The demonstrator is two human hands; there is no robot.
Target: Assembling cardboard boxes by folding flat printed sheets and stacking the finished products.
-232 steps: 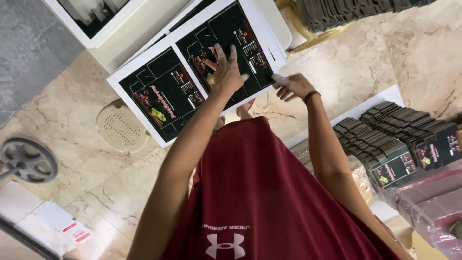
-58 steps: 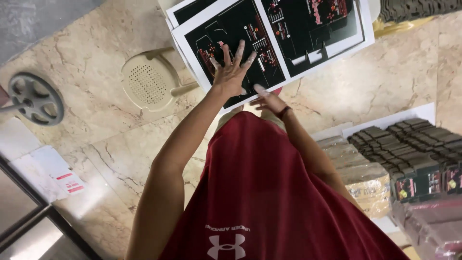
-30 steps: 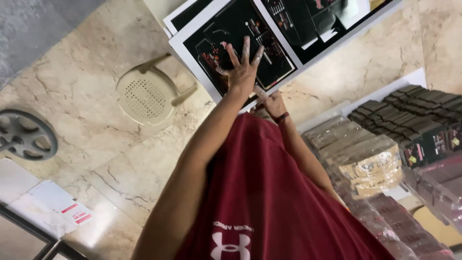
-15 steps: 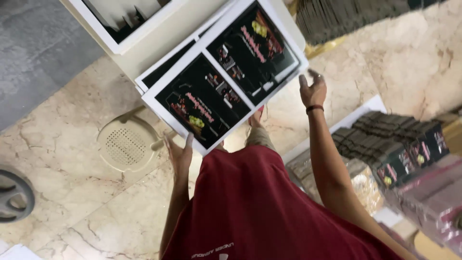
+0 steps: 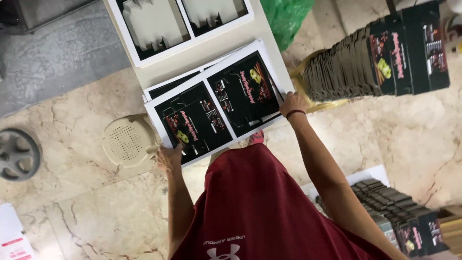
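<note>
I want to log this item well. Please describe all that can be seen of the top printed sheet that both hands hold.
The top sheet is a large white-edged card, glossy as it looks, printed with two black box layouts side by side. It lies flat, turned at an angle, on a stack of like sheets at the table edge. The left hand grips its near left corner; the right hand holds its right edge.

The left hand (image 5: pixel 168 159) gripped the printed sheet's (image 5: pixel 216 108) near-left corner; the right hand (image 5: pixel 292 102) held its right edge; a cream stool (image 5: pixel 126 141) stood left of the sheet.
</note>
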